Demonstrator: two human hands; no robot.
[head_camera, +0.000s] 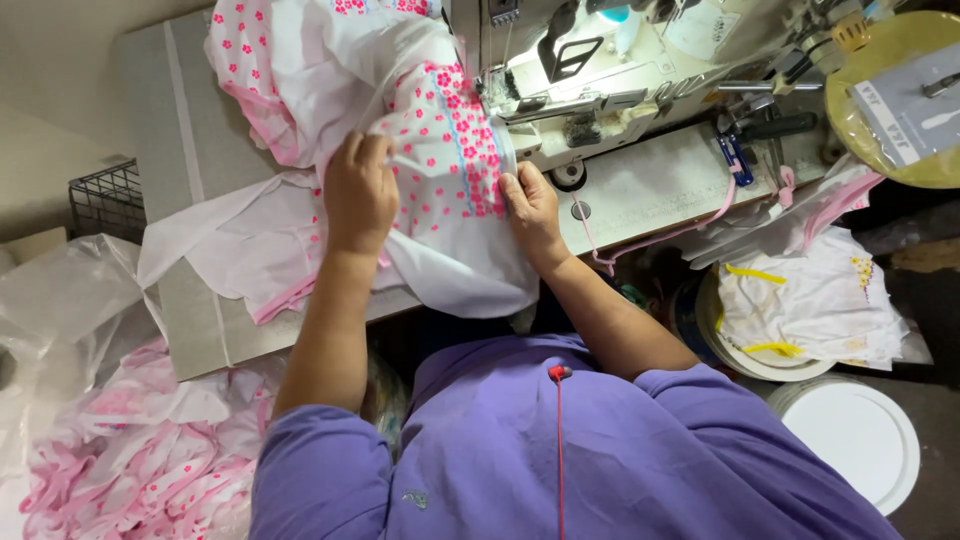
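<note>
A grey work table (190, 150) fills the upper half of the view, with a pale sewing machine (600, 70) standing on its far side under a bright lamp. Across the table lies a white garment printed with pink flowers (440, 150), bunched up at the far end and hanging over the near edge; its flowered panel runs in under the machine's foot. On the floor to the left sits a heap of the same pink-and-white cloth (130, 450). To the right a round tub (790, 300) holds white pieces trimmed in yellow, with a white lid (860, 435) beside it. The left hand (358, 192) is curled shut, gripping a fold of the garment. The right hand (528, 208) lies nearly flat, fingers pressing the cloth just beside the foot. A pink ribbon (670, 232) trails over the table edge.
</note>
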